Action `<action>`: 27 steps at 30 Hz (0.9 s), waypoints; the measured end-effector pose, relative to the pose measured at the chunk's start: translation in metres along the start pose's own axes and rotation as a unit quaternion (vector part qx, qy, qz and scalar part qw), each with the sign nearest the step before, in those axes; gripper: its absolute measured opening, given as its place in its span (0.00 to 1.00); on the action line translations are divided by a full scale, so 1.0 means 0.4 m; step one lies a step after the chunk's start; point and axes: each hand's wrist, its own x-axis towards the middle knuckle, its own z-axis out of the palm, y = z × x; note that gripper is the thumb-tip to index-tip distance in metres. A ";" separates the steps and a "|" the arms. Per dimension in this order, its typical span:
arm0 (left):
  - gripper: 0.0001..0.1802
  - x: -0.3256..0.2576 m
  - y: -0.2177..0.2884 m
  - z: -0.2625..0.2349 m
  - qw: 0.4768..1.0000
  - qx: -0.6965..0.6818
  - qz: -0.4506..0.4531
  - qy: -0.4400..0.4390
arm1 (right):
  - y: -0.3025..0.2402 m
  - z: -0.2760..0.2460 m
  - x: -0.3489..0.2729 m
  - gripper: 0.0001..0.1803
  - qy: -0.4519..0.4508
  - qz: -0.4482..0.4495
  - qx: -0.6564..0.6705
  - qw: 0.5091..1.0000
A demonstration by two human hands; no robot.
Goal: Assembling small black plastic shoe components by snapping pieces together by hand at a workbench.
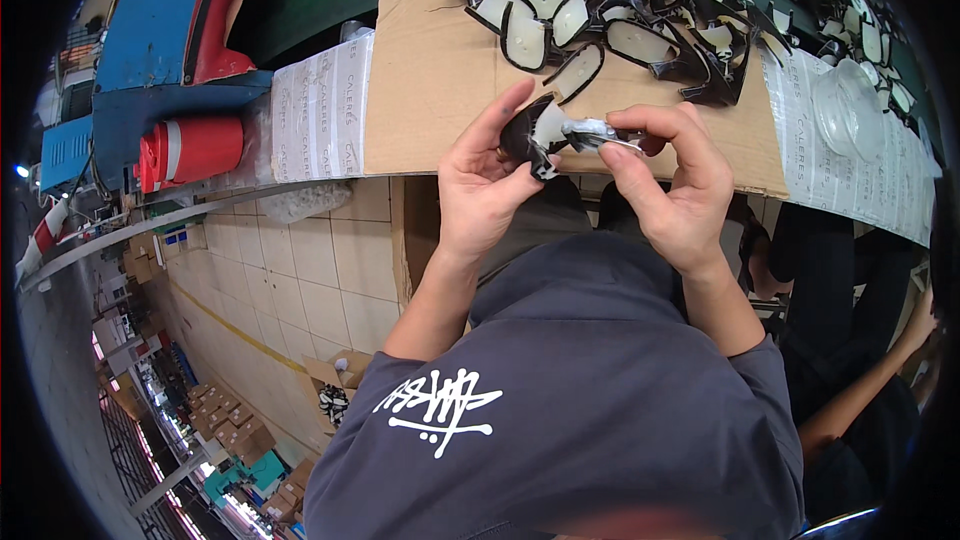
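Observation:
Above the near edge of the cardboard, my left hand (475, 185) is closed around a shoe heel (520, 133), glossy black outside with a whitish cupped top. Pinched between the thumb and fingers of my right hand (682, 180) is a small, thin shiny piece (598, 132), silvery white and dark. It meets the heel's right side; whether it is part of the heel or separate, I cannot tell. Just beyond my hands lies a loose black-rimmed heel (577, 74), whitish face up. Several similar heels (640, 41) are heaped behind it.
The cardboard sheet (420, 70) covers the bench, with printed wrapping (320, 110) on both sides. A clear plastic bowl (848, 112) stands at right. A red bundle (195, 152) lies left, near a blue and red machine (150, 30). A co-worker's arm (865, 390) shows at lower right.

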 end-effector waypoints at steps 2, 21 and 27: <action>0.34 -0.005 0.003 0.007 1.000 -0.005 0.006 -0.004 | -0.006 0.001 0.000 0.14 0.000 -0.025 -0.026 0.999; 0.31 0.006 0.014 -0.021 0.998 0.060 -0.002 -0.012 | -0.059 -0.029 -0.019 0.14 -0.055 -0.045 -0.002 0.998; 0.32 -0.004 0.023 -0.006 0.996 0.070 -0.024 -0.043 | -0.033 -0.013 -0.006 0.14 -0.020 -0.042 -0.042 0.998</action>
